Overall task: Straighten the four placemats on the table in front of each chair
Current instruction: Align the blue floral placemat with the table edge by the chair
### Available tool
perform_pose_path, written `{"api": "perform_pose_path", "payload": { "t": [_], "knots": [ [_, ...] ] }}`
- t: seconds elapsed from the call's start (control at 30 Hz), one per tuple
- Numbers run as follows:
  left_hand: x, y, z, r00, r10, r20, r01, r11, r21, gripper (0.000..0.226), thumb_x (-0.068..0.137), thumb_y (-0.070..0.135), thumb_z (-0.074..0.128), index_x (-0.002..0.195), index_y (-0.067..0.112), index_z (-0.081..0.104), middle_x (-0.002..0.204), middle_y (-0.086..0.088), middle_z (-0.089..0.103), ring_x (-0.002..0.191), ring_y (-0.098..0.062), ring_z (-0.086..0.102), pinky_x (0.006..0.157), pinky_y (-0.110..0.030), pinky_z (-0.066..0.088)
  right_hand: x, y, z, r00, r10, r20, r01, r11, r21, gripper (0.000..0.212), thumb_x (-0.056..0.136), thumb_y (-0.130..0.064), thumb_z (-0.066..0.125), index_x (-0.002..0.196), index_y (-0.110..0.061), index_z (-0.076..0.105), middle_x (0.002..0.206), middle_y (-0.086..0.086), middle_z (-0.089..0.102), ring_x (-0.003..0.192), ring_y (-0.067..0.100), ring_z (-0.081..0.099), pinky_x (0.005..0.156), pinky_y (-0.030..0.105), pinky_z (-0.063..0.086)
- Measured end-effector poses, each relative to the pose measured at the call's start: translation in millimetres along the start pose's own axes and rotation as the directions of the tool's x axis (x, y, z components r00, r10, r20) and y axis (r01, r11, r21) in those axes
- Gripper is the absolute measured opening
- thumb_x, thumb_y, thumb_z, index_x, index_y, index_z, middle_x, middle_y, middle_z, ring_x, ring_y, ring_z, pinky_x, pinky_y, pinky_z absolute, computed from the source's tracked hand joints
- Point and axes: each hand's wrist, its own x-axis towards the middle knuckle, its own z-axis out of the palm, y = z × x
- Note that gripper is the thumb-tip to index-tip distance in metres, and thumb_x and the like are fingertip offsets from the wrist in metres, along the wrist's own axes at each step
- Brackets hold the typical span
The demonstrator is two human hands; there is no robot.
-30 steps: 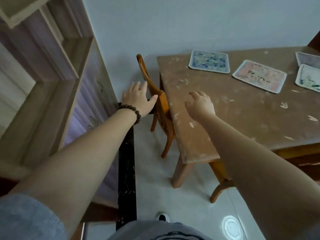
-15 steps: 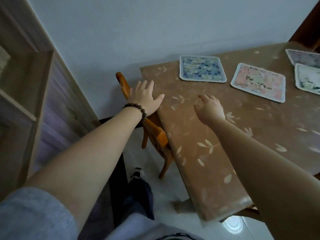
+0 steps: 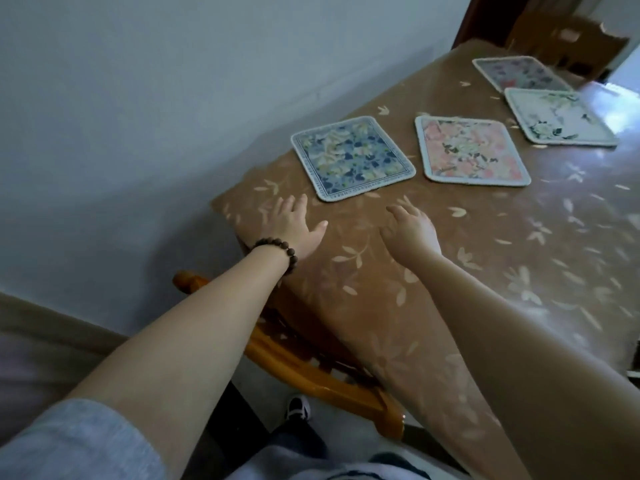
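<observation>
On table (image 3: 398,306), blue placemat (image 3: 353,157) askew.

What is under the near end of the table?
An orange wooden chair is tucked under the table's near edge, its back rail showing. Its seat and legs are hidden by the tabletop and arms.

Both hands reach out over the near-left corner of the table (image 3: 450,271), empty and spread — the left hand (image 3: 294,226) wears a bead bracelet (image 3: 278,252), the right hand (image 3: 410,232) hovers beside it. Just beyond them lies a blue mat (image 3: 353,157), askew. To its right sits a pink mat (image 3: 471,150); farther off, a white mat (image 3: 559,117) overlaps a pale mat (image 3: 516,71). A chair (image 3: 311,372) is tucked under the near edge.
</observation>
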Motion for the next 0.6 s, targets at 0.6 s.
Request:
{"api": "perform_pose_path", "payload": {
  "t": [0.6],
  "knots": [
    [107.1, -15.2, 17.4, 0.994, 0.097, 0.054, -0.099, 0.995, 0.032, 0.074, 0.087, 0.062, 0.031, 0.147, 0.022, 0.016, 0.155, -0.004, 0.019, 0.143, -0.024, 0.01, 0.114, -0.05, 0.009, 85.5, -3.7, 27.3, 0.998, 0.036, -0.055, -0.035, 0.999, 0.016, 0.047, 0.091, -0.029, 0.049, 0.136, -0.015, 0.045, 0.143, 0.007, 0.043, 0.136, 0.026, 0.03, 0.114, 0.042, 0.02]
  ]
}}
